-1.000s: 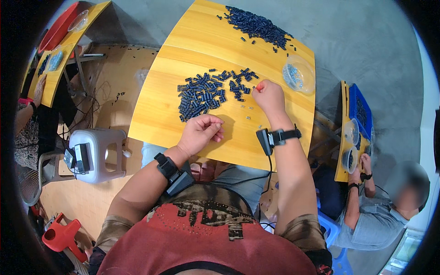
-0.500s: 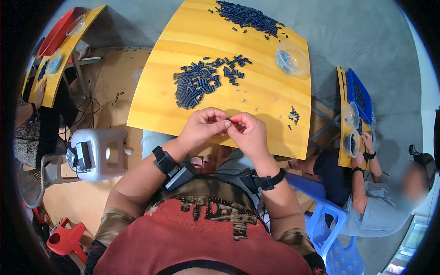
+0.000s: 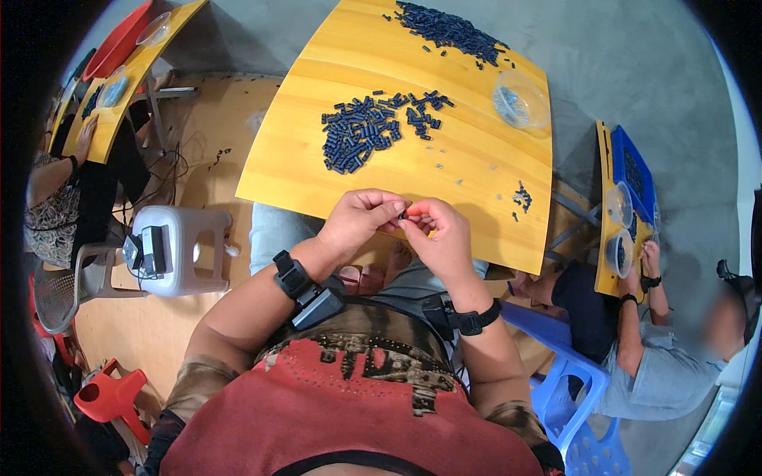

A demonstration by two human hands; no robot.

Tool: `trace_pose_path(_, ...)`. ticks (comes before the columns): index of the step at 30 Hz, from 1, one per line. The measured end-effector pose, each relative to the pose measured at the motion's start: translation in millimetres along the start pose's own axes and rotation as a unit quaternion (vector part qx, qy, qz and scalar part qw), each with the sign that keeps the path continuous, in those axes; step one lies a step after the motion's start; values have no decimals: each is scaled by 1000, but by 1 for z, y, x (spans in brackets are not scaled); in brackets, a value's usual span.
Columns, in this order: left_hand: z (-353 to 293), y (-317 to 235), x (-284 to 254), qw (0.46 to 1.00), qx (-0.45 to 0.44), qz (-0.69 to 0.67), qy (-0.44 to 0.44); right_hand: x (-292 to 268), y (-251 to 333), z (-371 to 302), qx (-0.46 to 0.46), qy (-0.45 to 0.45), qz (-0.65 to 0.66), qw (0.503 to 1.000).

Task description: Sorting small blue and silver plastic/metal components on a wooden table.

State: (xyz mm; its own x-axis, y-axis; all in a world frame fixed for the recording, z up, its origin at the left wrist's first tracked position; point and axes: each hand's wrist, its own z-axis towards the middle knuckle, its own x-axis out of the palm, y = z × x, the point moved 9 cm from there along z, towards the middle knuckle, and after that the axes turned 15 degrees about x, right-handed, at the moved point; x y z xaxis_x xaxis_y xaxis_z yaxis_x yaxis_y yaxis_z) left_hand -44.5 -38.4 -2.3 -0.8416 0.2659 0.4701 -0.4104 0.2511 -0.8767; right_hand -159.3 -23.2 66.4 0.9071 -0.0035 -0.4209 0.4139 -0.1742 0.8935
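Close together at the near edge of the yellow table [image 3: 286,151], my left hand [image 3: 362,224] and my right hand [image 3: 441,239] both have their fingers pinched. Between their fingertips is a small black cylindrical piece [image 3: 403,214], partly covered by the fingers. Beyond my hands lies a heap of short black cylindrical pieces [image 3: 357,135], with a looser cluster [image 3: 424,119] at its right. A few tiny shiny bits [image 3: 440,166] are scattered on the tabletop. Right of my hands is a small group of thin dark parts [image 3: 521,197].
A larger black heap [image 3: 452,33] lies at the table's far end, near a clear bowl [image 3: 520,101] of small pale parts. A co-worker [image 3: 659,357] sits at a table on the right, another person's arm [image 3: 49,176] shows at left. A white stool [image 3: 181,246] stands left.
The view has shifted, so the table and heaps appear slightly to the right. My hands stay together, and the black piece shows a little more between the fingertips.
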Motion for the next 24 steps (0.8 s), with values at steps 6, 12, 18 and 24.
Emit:
trace_pose_path(6, -4, -6, 8, 1000, -7, -4, 10, -3, 4, -3, 22, 0, 16, 1000)
trace_pose_path(12, -5, -7, 8, 1000, 5, -24, 2, -4, 12, -7, -44, -19, -49, 998)
trace_pose_path(18, -4, 1, 10, 997, -27, -78, 7, -14, 25, -11, -96, -52, -105, 988)
trace_pose_path(24, -6, 2, 10, 998, -38, -47, 24, -9, 37, -14, -147, -73, -161, 973)
